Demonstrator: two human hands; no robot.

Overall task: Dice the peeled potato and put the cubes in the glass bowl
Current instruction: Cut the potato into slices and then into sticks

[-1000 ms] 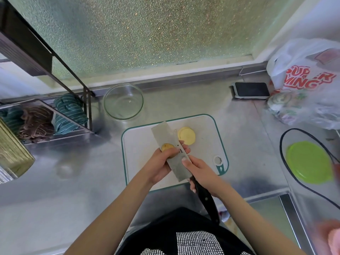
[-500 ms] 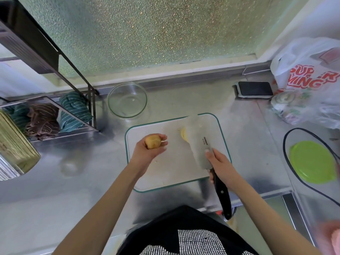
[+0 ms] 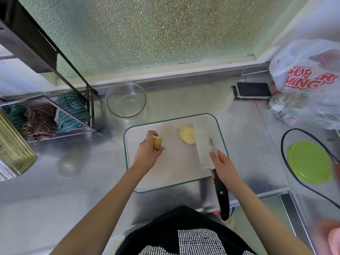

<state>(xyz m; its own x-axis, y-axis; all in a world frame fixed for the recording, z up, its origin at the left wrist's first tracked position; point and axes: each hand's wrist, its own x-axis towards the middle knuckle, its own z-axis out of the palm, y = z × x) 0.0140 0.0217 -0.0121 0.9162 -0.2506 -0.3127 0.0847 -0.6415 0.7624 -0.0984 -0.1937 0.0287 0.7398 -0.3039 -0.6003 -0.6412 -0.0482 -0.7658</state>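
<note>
I see my left hand (image 3: 147, 153) pinching the potato end piece (image 3: 157, 143) above the cutting board (image 3: 173, 172); slices (image 3: 187, 134) lie at two o'clock, touching the cleaver (image 3: 205, 144) my right hand (image 3: 223, 167) grips; the glass bowl (image 3: 126, 99) sits at eleven; that rounded stub could roll under the blade towards my fingers.

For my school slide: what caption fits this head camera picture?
Left hand holds a potato piece; right hand rests the knife beside slices on the board.
</note>
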